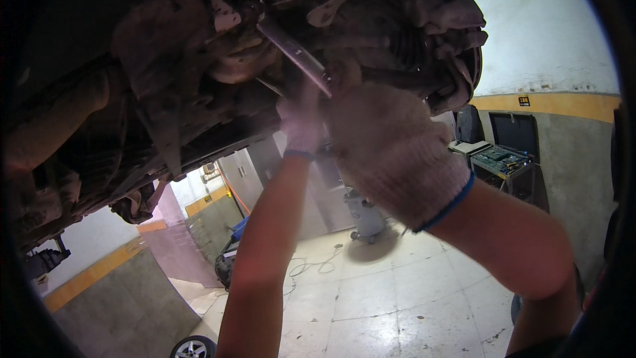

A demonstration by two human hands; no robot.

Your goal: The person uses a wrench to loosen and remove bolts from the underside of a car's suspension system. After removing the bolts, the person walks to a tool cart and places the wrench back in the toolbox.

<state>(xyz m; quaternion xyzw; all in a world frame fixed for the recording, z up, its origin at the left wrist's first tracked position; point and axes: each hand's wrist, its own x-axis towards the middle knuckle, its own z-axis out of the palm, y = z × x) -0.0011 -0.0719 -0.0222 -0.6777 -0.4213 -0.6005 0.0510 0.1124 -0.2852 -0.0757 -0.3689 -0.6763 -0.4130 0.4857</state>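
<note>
Overhead is the dark, dirty underside of a raised car [152, 93]. My right hand [397, 146], in a whitish knit glove with a blue cuff, is closed at the lower end of a long metal wrench [295, 54]. The wrench slants up to the left, its ring end among the parts beside a rounded, rusty part [242, 65]. Also gloved, my left hand [301, 122] is raised just left of the right one, under the wrench. Motion blurs its fingers, and a thin bar shows by their tips; whether they hold it cannot be told.
A wheel hub assembly with a brake disc [474, 59] hangs at the upper right. Beyond it stands a tool cart [500, 159] with an opened tool case. A grey wheeled bin [364, 215] and a cable [318, 265] are on the tiled floor; a wheel [193, 347] lies lower left.
</note>
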